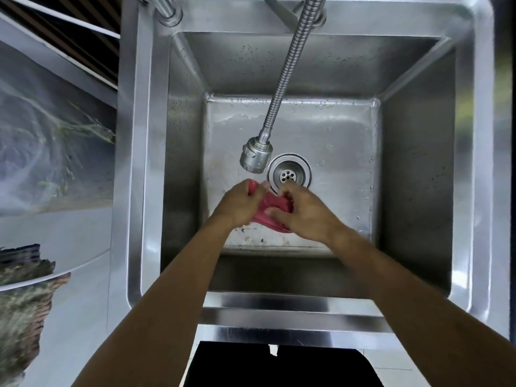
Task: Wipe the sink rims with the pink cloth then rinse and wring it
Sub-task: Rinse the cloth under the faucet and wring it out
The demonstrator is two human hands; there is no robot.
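Note:
Both my hands are down inside the steel sink (pixel 145 191), over its floor near the front wall. The pink cloth (pixel 272 210) is bunched between them. My left hand (pixel 241 205) grips its left end and my right hand (pixel 304 212) is closed over its right side. The flexible faucet hose ends in a spray head (pixel 255 159) just above and behind my left hand. I see no water stream coming from it. The drain (pixel 289 174) lies right behind my fingertips.
The sink rim (pixel 279 317) runs along the front, with wet streaks on the basin floor (pixel 343 152). A second faucet base (pixel 167 15) stands at the back left. A grey patterned surface (pixel 55 149) lies left of the sink.

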